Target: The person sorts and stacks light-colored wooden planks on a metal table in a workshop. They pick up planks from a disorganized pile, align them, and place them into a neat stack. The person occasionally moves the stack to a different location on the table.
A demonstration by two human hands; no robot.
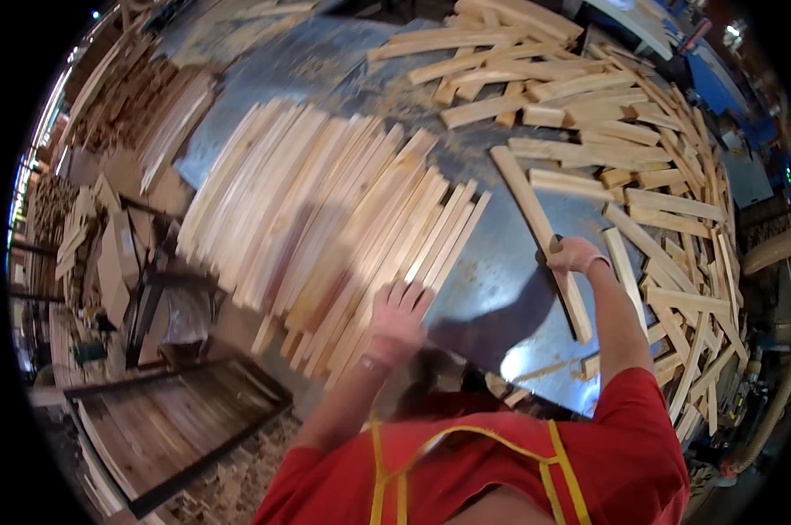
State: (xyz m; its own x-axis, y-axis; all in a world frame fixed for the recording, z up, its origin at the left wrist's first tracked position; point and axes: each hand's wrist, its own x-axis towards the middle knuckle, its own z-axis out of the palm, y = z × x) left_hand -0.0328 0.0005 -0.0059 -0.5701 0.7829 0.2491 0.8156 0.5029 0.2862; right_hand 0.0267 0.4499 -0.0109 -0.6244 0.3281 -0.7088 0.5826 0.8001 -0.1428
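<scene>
My right hand (577, 255), in a pale glove, is closed around the middle of a wooden strip (525, 191) over the metal table (483, 289). The strip slants from upper left to lower right. On the near end of a broad row of wooden strips (312, 206), set side by side, rests my left hand (397, 324), also in a pale glove, its fingers stretched out and slightly apart. The row's ends are uneven, and some strips jut out toward me. A gap of bare metal lies between the row and the held strip.
A jumbled heap of loose wooden strips (605, 105) covers the table's far and right side. Left of the table are more stacked strips (181, 122) and a dark-framed wooden panel (181, 429). A ribbed hose (785, 367) hangs at the far right.
</scene>
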